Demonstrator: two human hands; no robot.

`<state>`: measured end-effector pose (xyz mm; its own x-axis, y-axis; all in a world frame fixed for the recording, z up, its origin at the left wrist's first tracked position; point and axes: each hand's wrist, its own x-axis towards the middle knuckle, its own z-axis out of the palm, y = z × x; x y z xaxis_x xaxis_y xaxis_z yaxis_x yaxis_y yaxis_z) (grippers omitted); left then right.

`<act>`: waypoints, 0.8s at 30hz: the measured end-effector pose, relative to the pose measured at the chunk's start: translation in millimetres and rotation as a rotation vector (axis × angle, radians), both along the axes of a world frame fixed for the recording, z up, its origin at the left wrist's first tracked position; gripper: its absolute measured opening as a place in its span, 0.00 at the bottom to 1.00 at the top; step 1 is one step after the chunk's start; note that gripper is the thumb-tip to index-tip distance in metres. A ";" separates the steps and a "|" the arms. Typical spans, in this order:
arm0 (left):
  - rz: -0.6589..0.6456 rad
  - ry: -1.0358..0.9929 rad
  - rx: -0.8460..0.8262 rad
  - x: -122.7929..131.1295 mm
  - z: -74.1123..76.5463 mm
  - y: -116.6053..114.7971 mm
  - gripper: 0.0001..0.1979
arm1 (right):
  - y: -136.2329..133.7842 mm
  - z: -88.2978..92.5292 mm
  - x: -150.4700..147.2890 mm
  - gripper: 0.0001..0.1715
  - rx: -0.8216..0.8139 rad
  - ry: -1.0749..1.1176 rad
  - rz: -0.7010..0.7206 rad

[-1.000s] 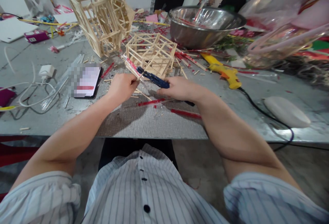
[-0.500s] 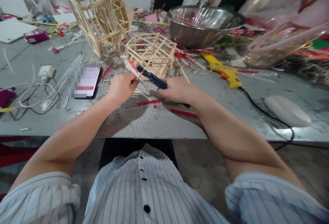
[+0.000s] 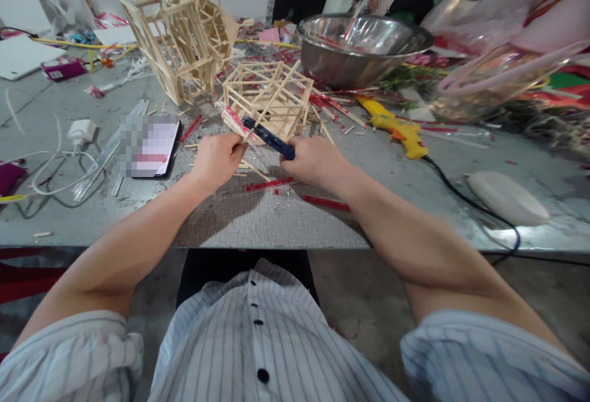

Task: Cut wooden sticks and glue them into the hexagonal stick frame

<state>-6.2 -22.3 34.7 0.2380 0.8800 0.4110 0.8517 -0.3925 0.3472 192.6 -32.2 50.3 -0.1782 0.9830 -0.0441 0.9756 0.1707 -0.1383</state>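
Note:
My left hand (image 3: 220,157) is closed, its fingertips pinching the lower end of a thin wooden stick (image 3: 275,91). That stick slants up to the right across the low wooden stick frame (image 3: 239,96). Wrapped in my right hand (image 3: 311,159) is a dark blue hand tool (image 3: 271,141) that looks like pliers. Its head lies across the stick just above my left fingertips; whether its jaws touch the stick I cannot tell. Near my left fingers lies a clear and red plastic wrapper (image 3: 234,118). Behind stands a taller wooden stick structure (image 3: 177,70).
A yellow glue gun (image 3: 391,125) with a black cord lies right of my hands, near a white oval object (image 3: 507,198). Behind it stands a steel bowl (image 3: 350,61). To the left are a phone (image 3: 159,144) and a white charger (image 3: 82,133). Red strips and stick scraps litter the table.
The long stick now shows rising past the low frame, in my left fingers. My right hand and the tool have shifted slightly left; the whole view has also moved a little.

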 end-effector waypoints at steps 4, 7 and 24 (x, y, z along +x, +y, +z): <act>-0.004 -0.002 0.005 -0.2 -1.2 0.0 0.11 | 1.7 -1.9 0.6 0.20 0.017 -0.008 0.000; -0.003 -0.027 -0.008 0.2 -2.4 -0.2 0.10 | 2.7 -2.8 0.6 0.20 0.029 -0.030 -0.003; 0.061 -0.161 0.020 -13.7 -6.8 17.4 0.13 | 4.6 4.8 7.2 0.18 0.023 0.115 -0.077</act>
<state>-19.9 -4.8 27.8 0.1142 0.8821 0.4570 0.8080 -0.3501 0.4739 199.7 -27.6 55.0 -0.1049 0.9945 -0.0047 0.9640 0.1005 -0.2464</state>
